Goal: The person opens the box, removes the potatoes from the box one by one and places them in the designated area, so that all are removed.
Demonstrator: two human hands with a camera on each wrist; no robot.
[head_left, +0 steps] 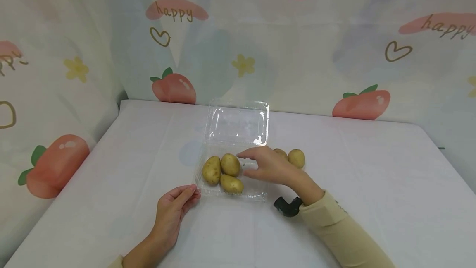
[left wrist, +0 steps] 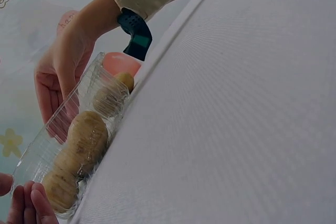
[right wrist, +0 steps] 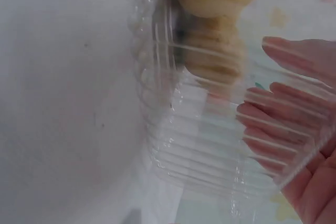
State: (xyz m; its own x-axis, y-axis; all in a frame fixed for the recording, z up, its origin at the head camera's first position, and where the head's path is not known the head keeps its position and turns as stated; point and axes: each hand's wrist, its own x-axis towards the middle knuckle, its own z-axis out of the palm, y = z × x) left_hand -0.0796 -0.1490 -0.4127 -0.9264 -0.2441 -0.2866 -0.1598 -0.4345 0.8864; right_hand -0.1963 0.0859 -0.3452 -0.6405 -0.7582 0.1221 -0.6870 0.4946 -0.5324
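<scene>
Three yellow-brown, smooth-skinned potatoes lie together in the left part of a clear, ribbed plastic box (head_left: 256,187): a long oval potato (head_left: 212,170) at the left, a rounder potato (head_left: 230,164) beside it toward the back, and a smaller oval potato (head_left: 232,184) near the front edge. The box rests on the table with its clear, rectangular plastic lid (head_left: 238,123) swung back on the far side. The person's left hand (head_left: 175,206) pinches the box's near left corner between thumb and fingers. The right hand (head_left: 269,165) hangs over the right part of the box, thumb and fingers spread well apart with nothing between them; its fingertips are just beside the rounder potato, though whether they touch it one cannot tell. Beyond that hand, to the right of the box, are two more yellow-brown potatoes (head_left: 296,158), one partly hidden by the hand. A dark, curved device (head_left: 286,207) sits at the right wrist, next to the cuff of a beige sleeve (head_left: 346,226). A white cloth (head_left: 372,177) covers the table, and behind it hangs a pale fabric backdrop (head_left: 297,53) printed with red fruit, yellow flowers, hearts and the word "happy".
</scene>
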